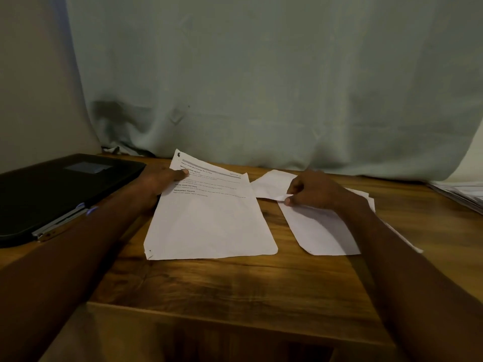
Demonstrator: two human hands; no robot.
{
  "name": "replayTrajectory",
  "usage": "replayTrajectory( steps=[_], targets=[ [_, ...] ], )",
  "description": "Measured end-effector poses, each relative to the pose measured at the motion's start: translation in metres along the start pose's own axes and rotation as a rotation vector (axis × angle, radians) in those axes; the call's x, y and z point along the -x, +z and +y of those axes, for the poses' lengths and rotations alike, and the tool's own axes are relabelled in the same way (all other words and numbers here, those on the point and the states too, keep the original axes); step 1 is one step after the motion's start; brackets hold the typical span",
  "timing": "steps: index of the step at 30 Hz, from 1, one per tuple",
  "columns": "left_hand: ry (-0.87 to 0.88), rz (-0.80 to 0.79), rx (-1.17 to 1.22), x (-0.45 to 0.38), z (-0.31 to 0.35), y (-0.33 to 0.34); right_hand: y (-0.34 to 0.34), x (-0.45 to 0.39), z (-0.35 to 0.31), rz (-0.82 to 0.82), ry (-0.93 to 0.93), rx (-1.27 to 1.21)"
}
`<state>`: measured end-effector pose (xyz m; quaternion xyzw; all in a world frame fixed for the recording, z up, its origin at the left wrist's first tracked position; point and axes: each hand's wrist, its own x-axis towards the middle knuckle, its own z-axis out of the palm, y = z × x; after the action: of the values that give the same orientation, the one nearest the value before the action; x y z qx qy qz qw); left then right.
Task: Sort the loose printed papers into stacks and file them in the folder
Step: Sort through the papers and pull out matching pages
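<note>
Progress: early, by my reading; sorting is under way and no filing shows.
Left hand (163,180): thumb on top of the printed sheet (209,215), fingers curled under its left edge, pinching it near the top; far end of the sheet lifted a little off the table (235,283).
Right hand (313,190): fingertips pinching a turned-up corner of the loose papers (318,228) lying under and just beside it; these sheets overlap untidily, blank side up.
Stacks: one sheet at the left hand, a ragged pile at the right hand; neither looks squared.
Folder (60,189): black, closed, flat on the table just left of the left hand, a metal clip at its near edge; no paper visible in it.
More papers (460,194): well off to the right of the right hand, untouched.
Left to do: likely finish sorting, square the stacks, open the folder, file.
</note>
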<state>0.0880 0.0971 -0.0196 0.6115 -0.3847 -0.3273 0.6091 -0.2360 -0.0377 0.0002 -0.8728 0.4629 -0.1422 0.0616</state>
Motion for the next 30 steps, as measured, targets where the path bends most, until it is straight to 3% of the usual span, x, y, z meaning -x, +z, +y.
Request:
replayTrajectory(
  steps=[4,7,10,15,26,30],
  targets=[
    [0.107,0.054,0.161,-0.003,0.002,-0.001,-0.01,0.0,-0.001,0.418,-0.025,-0.116],
    [0.151,0.088,0.283,-0.004,0.005,-0.002,-0.028,0.005,-0.009,0.774,-0.083,-0.441],
    [0.178,0.084,0.36,-0.001,0.008,-0.001,-0.039,0.008,-0.018,0.945,-0.155,-0.767],
    [0.21,0.054,0.42,0.004,0.013,0.004,-0.037,0.003,-0.02,1.003,-0.115,-0.953],
    [0.201,-0.061,0.574,0.006,0.016,0.001,-0.042,0.009,-0.026,1.019,-0.054,-1.021],
    [0.162,-0.202,0.731,0.018,0.023,0.003,-0.056,0.016,-0.031,0.955,0.03,-1.308]
  ],
)
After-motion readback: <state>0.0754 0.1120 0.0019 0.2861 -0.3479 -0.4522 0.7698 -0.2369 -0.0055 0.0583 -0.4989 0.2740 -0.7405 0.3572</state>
